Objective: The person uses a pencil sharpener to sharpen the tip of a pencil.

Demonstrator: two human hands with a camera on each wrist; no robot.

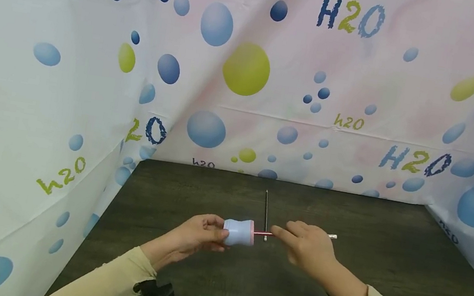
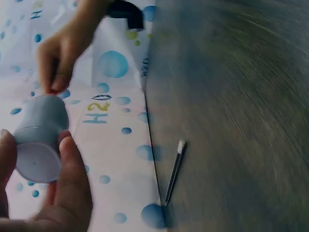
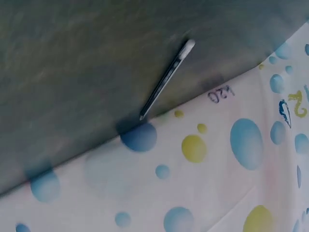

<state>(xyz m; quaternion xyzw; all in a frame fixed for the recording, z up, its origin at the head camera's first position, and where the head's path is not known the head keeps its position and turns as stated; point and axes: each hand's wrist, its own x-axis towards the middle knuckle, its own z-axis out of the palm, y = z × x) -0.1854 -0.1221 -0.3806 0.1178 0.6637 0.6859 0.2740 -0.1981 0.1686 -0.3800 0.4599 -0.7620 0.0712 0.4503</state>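
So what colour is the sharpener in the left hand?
The sharpener is pale blue with a pink rim; the head view shows it best.

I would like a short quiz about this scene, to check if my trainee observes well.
1. Which hand holds the pale-blue, waisted cylinder with a pink end?
2. True or false: the slim black pencil with a white end lies on the dark wood-grained table.
3. Where does the thin red pencil meet the cylinder?
A) at its pink end
B) at the middle of its side
C) at the end opposite the pink one

Key: 1. the left hand; 2. true; 3. A
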